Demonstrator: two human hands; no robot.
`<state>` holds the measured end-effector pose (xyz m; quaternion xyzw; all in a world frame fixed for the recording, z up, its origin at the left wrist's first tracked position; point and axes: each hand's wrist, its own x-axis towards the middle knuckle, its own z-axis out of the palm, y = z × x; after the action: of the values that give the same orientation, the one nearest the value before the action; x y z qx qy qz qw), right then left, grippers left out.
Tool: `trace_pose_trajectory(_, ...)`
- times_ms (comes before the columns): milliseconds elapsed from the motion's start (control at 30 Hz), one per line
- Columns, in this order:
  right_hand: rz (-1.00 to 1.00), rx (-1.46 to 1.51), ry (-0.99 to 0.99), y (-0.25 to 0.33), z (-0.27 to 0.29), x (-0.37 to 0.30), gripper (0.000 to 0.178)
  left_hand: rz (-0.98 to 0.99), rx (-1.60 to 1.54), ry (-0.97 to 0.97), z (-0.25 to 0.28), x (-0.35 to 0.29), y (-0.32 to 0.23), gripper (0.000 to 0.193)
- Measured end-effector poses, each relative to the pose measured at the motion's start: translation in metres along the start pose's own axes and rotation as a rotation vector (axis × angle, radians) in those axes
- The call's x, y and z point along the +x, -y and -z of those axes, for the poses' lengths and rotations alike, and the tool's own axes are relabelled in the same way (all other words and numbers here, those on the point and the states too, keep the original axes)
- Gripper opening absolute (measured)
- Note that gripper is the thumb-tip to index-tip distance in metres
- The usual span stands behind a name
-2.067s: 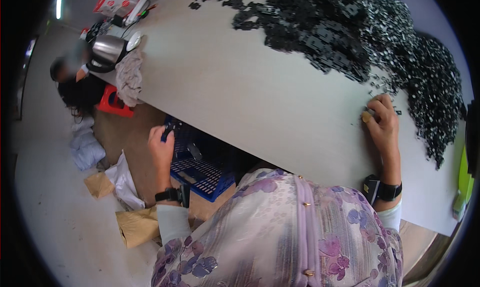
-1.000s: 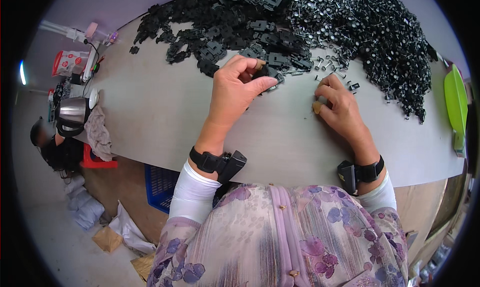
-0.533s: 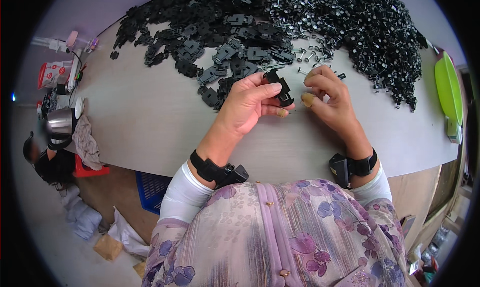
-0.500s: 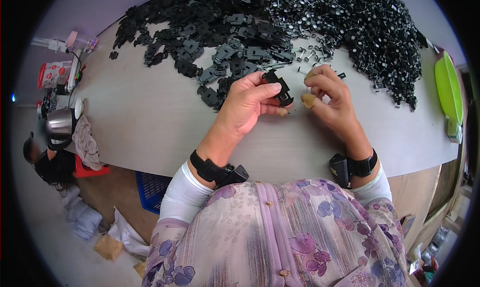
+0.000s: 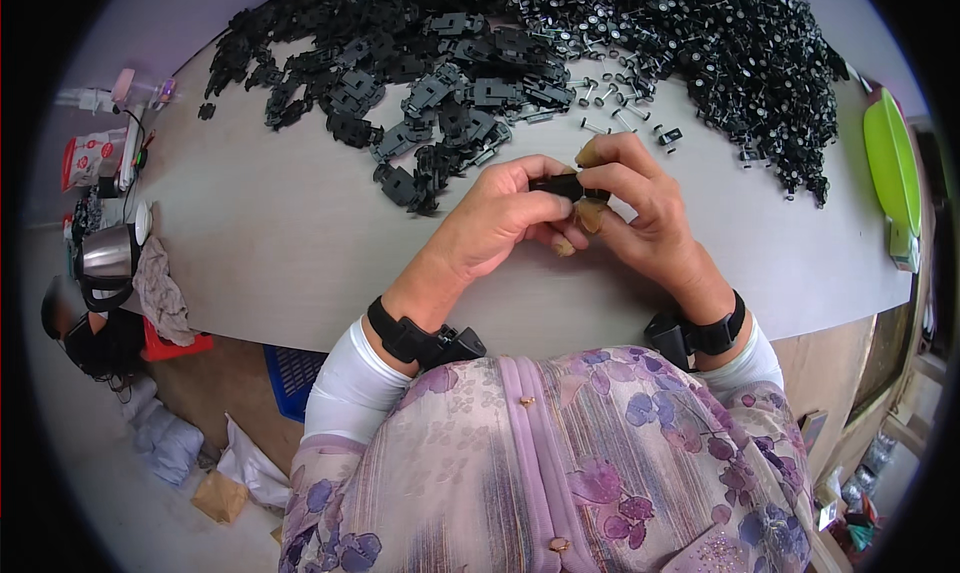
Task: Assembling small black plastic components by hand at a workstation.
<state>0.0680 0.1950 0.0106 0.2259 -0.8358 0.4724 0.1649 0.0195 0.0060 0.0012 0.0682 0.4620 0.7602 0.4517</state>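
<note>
My left hand (image 5: 497, 216) is closed around a black plastic toy-car chassis (image 5: 556, 186), thumb on its near side and fingers behind. At the chassis's right end, my right hand (image 5: 648, 211) pinches with thumb and fingers. Whatever else those fingertips hold is hidden. Pale yellow covers sit on some fingertips of both hands. Beyond my hands lie a heap of similar chassis (image 5: 430, 91) and, to its right, a large heap of small black wheels on metal axles (image 5: 745, 83). Several loose wheel axles (image 5: 605, 98) lie between the heaps and my hands.
The grey table (image 5: 270, 233) curves round in front of me. A lime green basin (image 5: 892, 168) stands at the right edge. On the left are a metal kettle (image 5: 108, 253), a crumpled cloth (image 5: 160, 288) and a person (image 5: 90, 333). A blue crate (image 5: 290, 373) sits below the table edge.
My right hand has moved left to the chassis and its fingers now touch its right end. The chassis has turned from steeply slanted to nearly level. The whole view has shifted slightly.
</note>
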Motion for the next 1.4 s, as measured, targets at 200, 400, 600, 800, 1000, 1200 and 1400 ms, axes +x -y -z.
trace_pose_trajectory(200, -0.014, -0.004, -0.042, -0.001, 0.012, -0.005, 0.024, 0.013, -0.027, -0.031, 0.003, 0.002, -0.001, 0.018)
trace_pose_trajectory(400, 0.032, -0.11, 0.077, 0.006, 0.013, -0.01, 0.021, 0.041, -0.162, 0.031, 0.013, 0.003, 0.007, 0.018)
trace_pose_trajectory(600, 0.111, -0.111, -0.009, 0.005, 0.005, -0.01, 0.022, 0.029, -0.155, 0.005, 0.007, 0.002, 0.006, 0.016)
trace_pose_trajectory(800, 0.11, -0.209, 0.027, 0.007, 0.002, -0.009, 0.02, -0.002, -0.12, -0.02, 0.008, 0.001, 0.009, 0.017)
trace_pose_trajectory(1000, 0.079, -0.195, 0.011, 0.009, -0.001, -0.01, 0.018, -0.008, -0.02, -0.024, -0.002, -0.004, 0.0, 0.014)
trace_pose_trajectory(1200, 0.15, -0.12, 0.007, 0.009, 0.0, -0.008, 0.024, -0.029, 0.085, -0.024, 0.0, -0.006, 0.0, 0.015)
trace_pose_trajectory(1400, -0.132, -0.388, -0.081, -0.027, 0.065, -0.001, 0.02, -0.033, -0.013, -0.147, -0.001, -0.001, -0.003, 0.015)
